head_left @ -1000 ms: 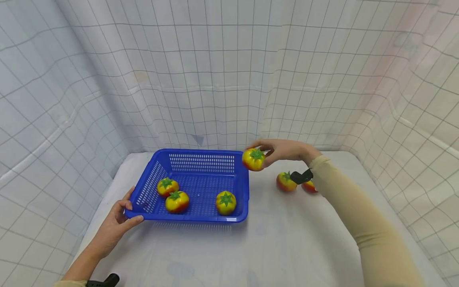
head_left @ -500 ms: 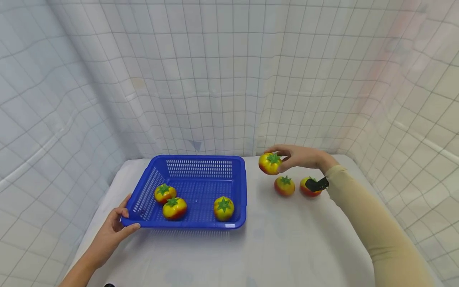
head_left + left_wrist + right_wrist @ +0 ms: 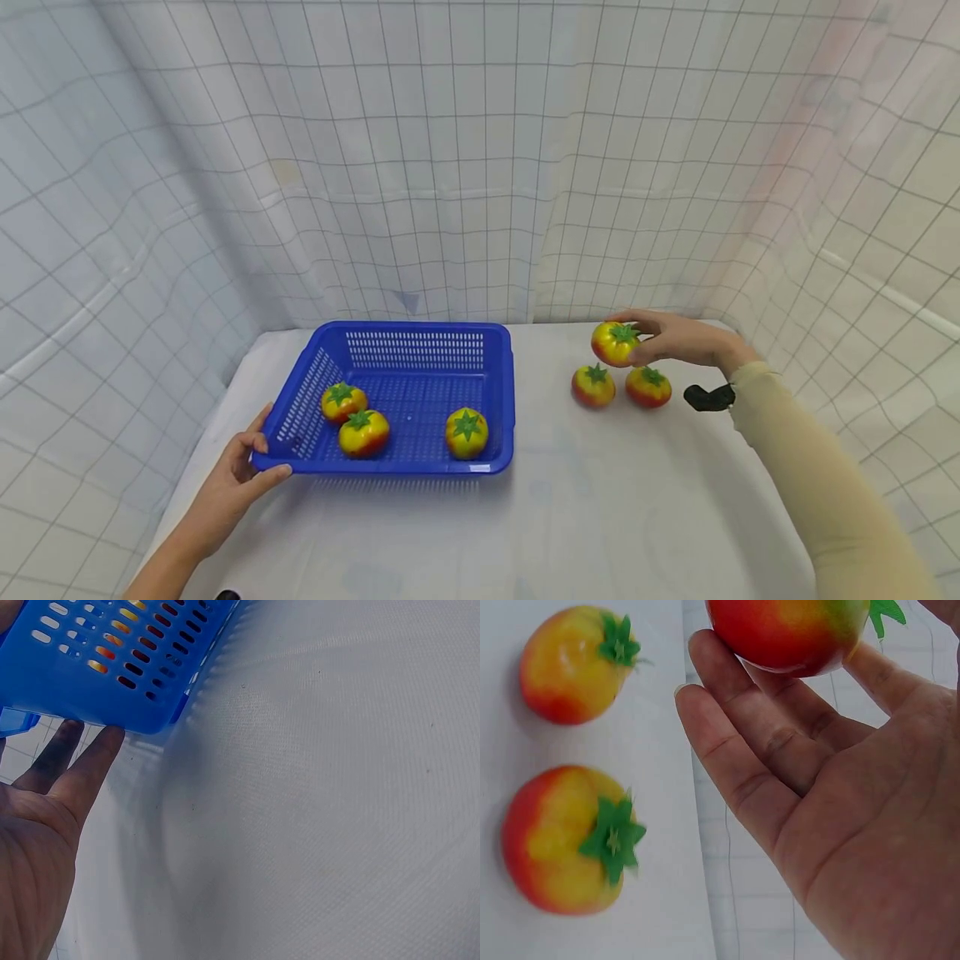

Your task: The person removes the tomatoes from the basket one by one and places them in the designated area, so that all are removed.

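Observation:
My right hand (image 3: 678, 340) pinches a yellow-and-red toy tomato (image 3: 613, 344) with a green star-shaped top. It is raised behind two similar tomatoes, a left one (image 3: 592, 387) and a right one (image 3: 648, 388), on the white table. The right wrist view shows the held tomato (image 3: 791, 630) at the fingertips, the loose pair beside it. My left hand (image 3: 228, 487) grips the near left corner of a blue plastic basket (image 3: 382, 468), thumb along the front rim. Three toy tomatoes lie inside the basket: two together at the left (image 3: 363, 434), one at the right (image 3: 467, 434).
A white table (image 3: 600, 500) carries everything. White grid-patterned curtains (image 3: 465, 167) hang behind it and along both sides. The basket's slotted side wall (image 3: 127, 652) fills the upper left of the left wrist view.
My right hand has moved right with the toy tomato, from beside the basket's right rim to behind the two loose ones. My left hand stays at the basket corner.

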The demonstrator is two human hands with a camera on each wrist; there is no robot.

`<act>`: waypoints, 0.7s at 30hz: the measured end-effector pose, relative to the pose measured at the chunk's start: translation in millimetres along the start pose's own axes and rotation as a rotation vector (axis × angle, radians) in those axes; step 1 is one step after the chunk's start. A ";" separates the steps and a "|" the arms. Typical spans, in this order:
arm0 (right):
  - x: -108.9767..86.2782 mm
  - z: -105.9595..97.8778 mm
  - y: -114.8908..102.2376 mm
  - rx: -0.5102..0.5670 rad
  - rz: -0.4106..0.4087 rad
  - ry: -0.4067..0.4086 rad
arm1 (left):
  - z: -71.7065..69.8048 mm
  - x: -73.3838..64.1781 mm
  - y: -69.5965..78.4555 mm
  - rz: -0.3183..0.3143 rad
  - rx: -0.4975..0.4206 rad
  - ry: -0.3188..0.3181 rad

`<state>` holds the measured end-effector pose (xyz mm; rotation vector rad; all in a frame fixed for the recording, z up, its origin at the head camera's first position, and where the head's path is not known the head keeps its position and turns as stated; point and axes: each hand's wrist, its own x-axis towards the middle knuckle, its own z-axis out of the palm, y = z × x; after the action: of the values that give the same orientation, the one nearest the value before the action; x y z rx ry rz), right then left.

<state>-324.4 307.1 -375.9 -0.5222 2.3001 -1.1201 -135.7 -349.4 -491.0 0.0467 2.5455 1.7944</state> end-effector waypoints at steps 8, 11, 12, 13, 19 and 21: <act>-21.4 -10.6 26.2 0.062 0.064 0.045 | 0.1 1.6 0.2 0.014 -0.012 -0.005; -26.7 -13.8 35.8 0.107 0.071 0.051 | 0.4 0.5 -0.3 0.017 -0.025 -0.005; -28.5 -14.9 39.0 0.125 0.072 0.053 | 0.5 0.3 -0.1 0.020 -0.032 -0.006; -30.2 -16.0 42.1 0.145 0.072 0.056 | 0.4 0.4 -0.1 0.025 -0.039 -0.007; -40.3 -21.4 59.4 0.237 0.065 0.081 | 0.3 -0.6 1.7 0.032 -0.073 -0.017; -44.0 -23.2 64.5 0.254 0.071 0.092 | 0.1 -0.5 1.9 0.030 -0.075 -0.020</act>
<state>-311.0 382.6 -403.2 -0.2950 2.1890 -1.4012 -135.2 -348.6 -489.2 0.1015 2.4751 1.8884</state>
